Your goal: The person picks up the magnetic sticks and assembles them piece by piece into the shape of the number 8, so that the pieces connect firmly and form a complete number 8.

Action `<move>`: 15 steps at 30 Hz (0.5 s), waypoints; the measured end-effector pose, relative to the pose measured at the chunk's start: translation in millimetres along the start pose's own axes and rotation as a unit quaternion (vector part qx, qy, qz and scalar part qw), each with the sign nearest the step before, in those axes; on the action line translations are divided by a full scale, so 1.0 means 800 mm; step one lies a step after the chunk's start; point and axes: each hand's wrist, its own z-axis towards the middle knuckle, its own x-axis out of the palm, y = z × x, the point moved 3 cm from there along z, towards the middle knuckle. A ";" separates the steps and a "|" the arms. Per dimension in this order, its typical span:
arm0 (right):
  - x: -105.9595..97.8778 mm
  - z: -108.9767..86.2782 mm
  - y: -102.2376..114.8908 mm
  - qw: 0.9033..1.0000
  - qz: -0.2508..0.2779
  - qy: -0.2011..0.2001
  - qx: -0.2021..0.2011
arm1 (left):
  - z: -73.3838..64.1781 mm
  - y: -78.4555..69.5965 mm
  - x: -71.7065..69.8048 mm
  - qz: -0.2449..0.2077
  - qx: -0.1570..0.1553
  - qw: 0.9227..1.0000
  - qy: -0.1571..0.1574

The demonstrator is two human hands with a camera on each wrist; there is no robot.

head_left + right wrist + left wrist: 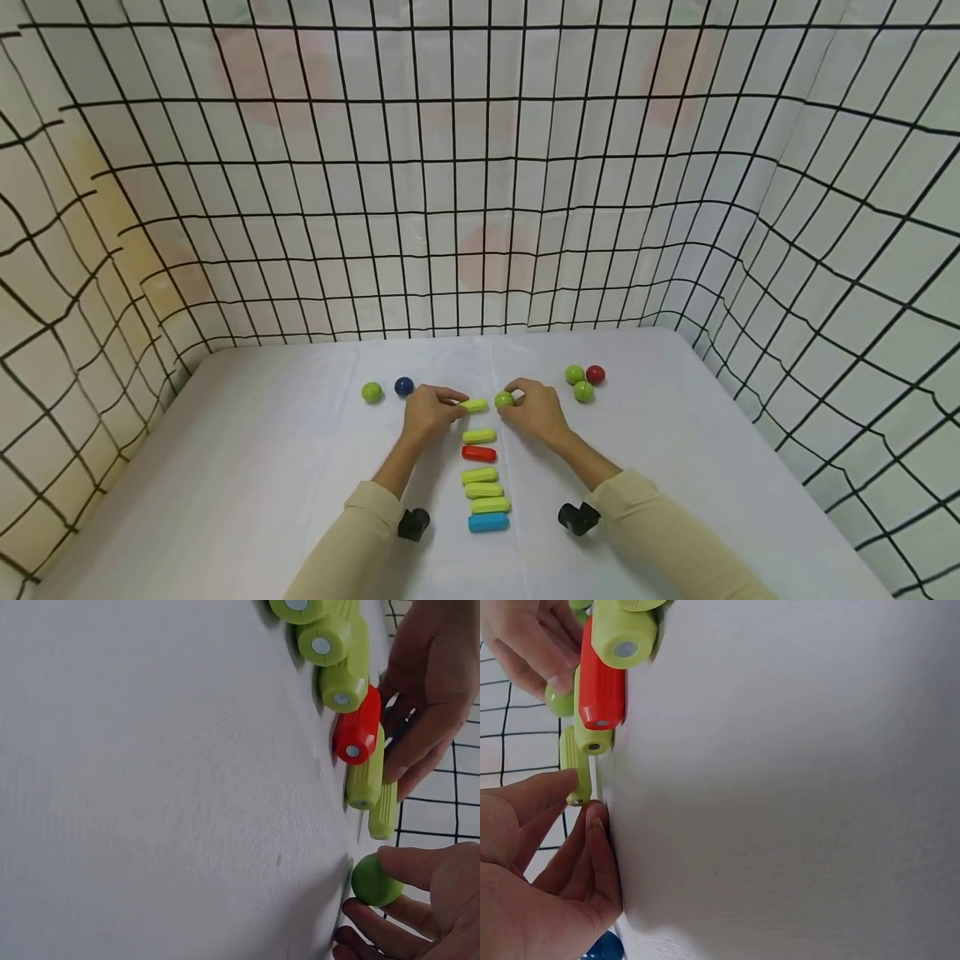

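Note:
My left hand [431, 412] pinches the left end of a yellow-green magnetic rod [474, 405] between thumb and fingers. To its right, my right hand [537, 410] holds a green ball [504, 400] by the fingertips. A small gap separates ball and rod in the head view. The right wrist view shows the thumb on top of the green ball [376, 880], close to the rod's end. Below the hands runs a column of rods: a yellow-green rod [479, 436], a red rod [479, 454], several more yellow-green ones and a blue rod [488, 522].
A green ball [372, 392] and a dark blue ball [404, 386] lie left of my left hand. Right of my right hand two green balls [574, 374] and a red ball [596, 374] sit together. Black netting [480, 208] over white sheeting surrounds the white table [247, 467].

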 end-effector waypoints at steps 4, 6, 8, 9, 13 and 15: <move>0.002 0.000 0.005 1.000 0.000 0.004 0.002 | 0.002 -0.002 0.002 -0.001 0.005 1.000 -0.001; 0.003 0.001 0.007 1.000 0.000 0.006 0.001 | 0.002 -0.002 0.001 0.000 0.002 1.000 -0.001; 0.005 0.000 0.008 1.000 0.001 0.008 0.001 | 0.002 -0.002 0.001 0.003 0.001 1.000 -0.001; 0.005 0.000 0.008 1.000 0.001 0.008 0.002 | 0.002 -0.002 0.001 0.004 0.001 1.000 -0.001; 0.006 -0.001 0.009 1.000 0.002 0.007 0.009 | 0.002 -0.002 0.000 0.006 0.005 1.000 0.000; 0.005 -0.001 0.009 1.000 0.002 0.005 0.012 | 0.001 -0.003 0.000 0.006 0.010 1.000 0.000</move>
